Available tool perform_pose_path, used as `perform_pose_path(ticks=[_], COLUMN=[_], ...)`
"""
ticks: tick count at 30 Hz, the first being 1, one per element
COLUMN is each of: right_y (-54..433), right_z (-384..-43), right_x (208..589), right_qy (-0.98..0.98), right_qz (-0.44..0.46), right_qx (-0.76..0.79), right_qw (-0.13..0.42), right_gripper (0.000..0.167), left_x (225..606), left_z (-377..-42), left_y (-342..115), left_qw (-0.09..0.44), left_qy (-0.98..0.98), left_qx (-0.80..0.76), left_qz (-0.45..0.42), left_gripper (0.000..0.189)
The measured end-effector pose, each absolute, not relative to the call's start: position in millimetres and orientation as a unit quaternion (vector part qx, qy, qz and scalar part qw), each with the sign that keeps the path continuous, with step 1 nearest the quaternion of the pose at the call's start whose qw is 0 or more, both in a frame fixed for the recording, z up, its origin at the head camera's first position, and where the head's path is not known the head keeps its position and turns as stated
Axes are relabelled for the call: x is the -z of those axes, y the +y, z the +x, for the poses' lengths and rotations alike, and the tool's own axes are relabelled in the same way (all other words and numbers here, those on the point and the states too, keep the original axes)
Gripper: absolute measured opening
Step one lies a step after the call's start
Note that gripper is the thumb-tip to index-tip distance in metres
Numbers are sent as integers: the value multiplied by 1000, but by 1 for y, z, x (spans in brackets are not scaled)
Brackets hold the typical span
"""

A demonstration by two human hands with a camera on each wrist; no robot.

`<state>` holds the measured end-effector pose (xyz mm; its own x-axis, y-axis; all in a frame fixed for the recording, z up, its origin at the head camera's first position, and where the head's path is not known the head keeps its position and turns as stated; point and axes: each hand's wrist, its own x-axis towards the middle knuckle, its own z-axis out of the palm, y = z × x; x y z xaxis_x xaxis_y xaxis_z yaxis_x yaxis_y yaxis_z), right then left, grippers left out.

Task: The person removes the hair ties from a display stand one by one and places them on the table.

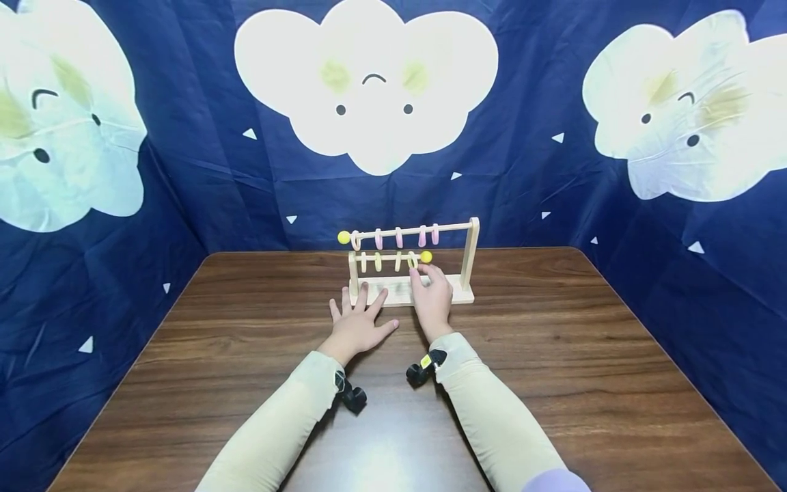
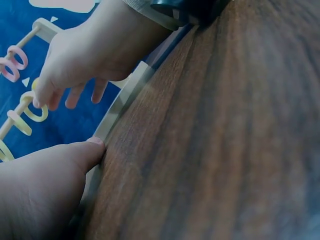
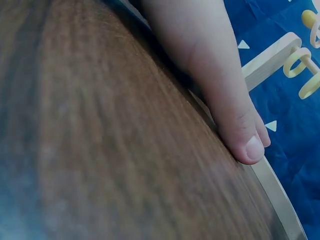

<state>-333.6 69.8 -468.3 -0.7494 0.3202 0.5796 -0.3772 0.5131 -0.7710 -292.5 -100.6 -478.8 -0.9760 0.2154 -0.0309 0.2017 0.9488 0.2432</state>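
Observation:
A wooden ring rack has a low bar with several pale yellow rings (image 1: 378, 262) and a higher bar with several pink rings (image 1: 399, 238). Beside the yellow ball (image 1: 426, 257) at the low bar's right end, my right hand (image 1: 433, 301) pinches a yellow ring (image 2: 42, 116) between thumb and fingertips. My left hand (image 1: 359, 331) lies with fingers spread at the left front of the rack's base (image 1: 399, 291). In the left wrist view its thumb touches the base's front edge. The right wrist view shows the left hand by the short post (image 3: 270, 60).
The rack stands near the far edge of a brown wooden table (image 1: 553, 328). A tall post (image 1: 470, 247) rises at its right end. Behind hangs a blue cloth (image 1: 522, 171) with white clouds. Each wrist carries a small black camera (image 1: 424, 369).

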Motion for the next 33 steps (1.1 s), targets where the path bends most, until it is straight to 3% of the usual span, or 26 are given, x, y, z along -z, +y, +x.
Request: perform_pose_path(ticks=[19,33], right_y=[72,78], right_z=[-334,-334], right_x=[469,469], right_qy=[-776,-778], right_qz=[3,-18], right_qx=[-478,-470], right_qw=[411,416], right_gripper=[16,18], left_x=[478,480], left_z=[-289,-291], left_y=[-101,-102], left_qw=[27,29], left_qy=[987,987], left_qx=[-118,-116], left_qz=[108,109], left_gripper=[79,79])
